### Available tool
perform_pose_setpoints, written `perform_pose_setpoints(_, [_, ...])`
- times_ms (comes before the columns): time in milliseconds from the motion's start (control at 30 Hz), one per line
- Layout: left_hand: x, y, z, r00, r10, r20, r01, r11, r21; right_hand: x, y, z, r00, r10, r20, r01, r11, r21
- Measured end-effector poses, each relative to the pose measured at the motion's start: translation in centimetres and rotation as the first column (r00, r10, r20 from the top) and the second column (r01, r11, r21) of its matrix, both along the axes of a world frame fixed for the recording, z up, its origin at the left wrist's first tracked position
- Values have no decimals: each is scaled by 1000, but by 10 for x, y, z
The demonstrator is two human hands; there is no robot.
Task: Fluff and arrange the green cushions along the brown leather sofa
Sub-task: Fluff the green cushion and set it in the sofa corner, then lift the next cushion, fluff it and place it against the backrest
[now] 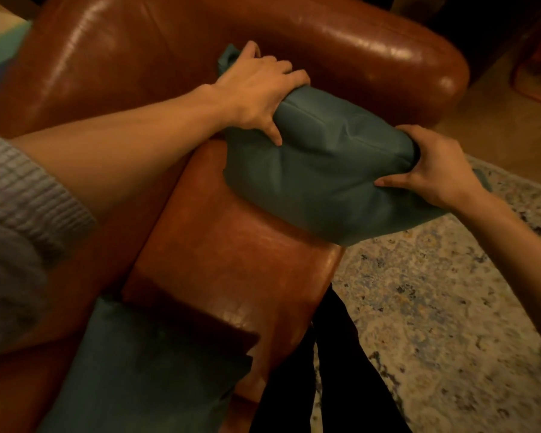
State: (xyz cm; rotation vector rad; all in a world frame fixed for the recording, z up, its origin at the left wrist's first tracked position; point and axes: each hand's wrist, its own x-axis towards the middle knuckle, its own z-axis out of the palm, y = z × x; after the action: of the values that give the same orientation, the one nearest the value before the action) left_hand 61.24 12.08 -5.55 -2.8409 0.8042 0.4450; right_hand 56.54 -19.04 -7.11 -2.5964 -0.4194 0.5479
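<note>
A green cushion (319, 173) lies across the seat of the brown leather sofa (231, 245), next to the rounded arm at the far end. My left hand (256, 92) grips its far upper edge, thumb pressed into the fabric. My right hand (434, 170) pinches the near right end, which hangs past the seat's front edge. The cushion is creased and squeezed between both hands. A second green cushion (144, 370) leans against the sofa back at the lower left, partly in shadow.
A pale patterned rug (450, 307) covers the floor to the right of the sofa. My dark trouser legs (331, 385) stand against the sofa's front edge. Wooden floor and a dark furniture leg (531, 73) show at the upper right.
</note>
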Motion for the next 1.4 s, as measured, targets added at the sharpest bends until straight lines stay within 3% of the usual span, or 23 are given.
perform_pose_setpoints(167, [1,17,13,1000,1,28,-1,1000,18,-3,15,-4,1000,2,17,-4,995,99])
perform_pose_setpoints(333, [1,47,10,996,78,33,-80,995,52,10,45,-10,999,21,26,-23,996,88])
perform_pose_setpoints(600, [-19,60,-2,945,326,-25,-327,945,3,22,72,-11,998,32,-58,-40,989,-142])
perform_pose_setpoints(667, [-31,60,0,945,326,9,-325,944,-63,13,79,0,999,55,-1,-54,984,-170])
perform_pose_setpoints(800, [-76,73,7,916,394,76,-355,884,-306,-14,109,17,971,146,192,-144,989,-21])
perform_pose_setpoints(867, [-106,80,9,900,436,24,-379,807,-453,-31,129,16,942,226,247,-244,969,45])
perform_pose_setpoints(933, [-146,89,4,865,478,-152,-465,650,-601,-53,153,10,911,310,271,-350,929,116])
perform_pose_setpoints(967, [-170,93,-1,826,513,-235,-533,574,-621,-66,166,5,893,360,271,-409,900,152])
perform_pose_setpoints(1033, [-225,102,-13,728,614,-304,-661,513,-547,-97,192,-6,849,481,220,-522,830,198])
perform_pose_setpoints(1133, [-317,119,-39,554,738,-386,-822,410,-396,-147,221,-34,777,629,11,-615,755,226])
perform_pose_setpoints(1200, [-382,133,-58,370,798,-475,-913,220,-343,-181,230,-57,722,665,-189,-626,745,230])
perform_pose_setpoints(1267, [-446,142,-76,146,829,-540,-953,-29,-303,-210,236,-79,674,615,-409,-580,784,221])
perform_pose_setpoints(1333, [-510,142,-97,-81,831,-550,-922,-272,-275,-237,234,-111,571,503,-649,-544,824,159])
perform_pose_setpoints(1400, [-569,133,-114,-310,789,-531,-833,-494,-248,-271,208,-180,501,445,-742,-575,812,99])
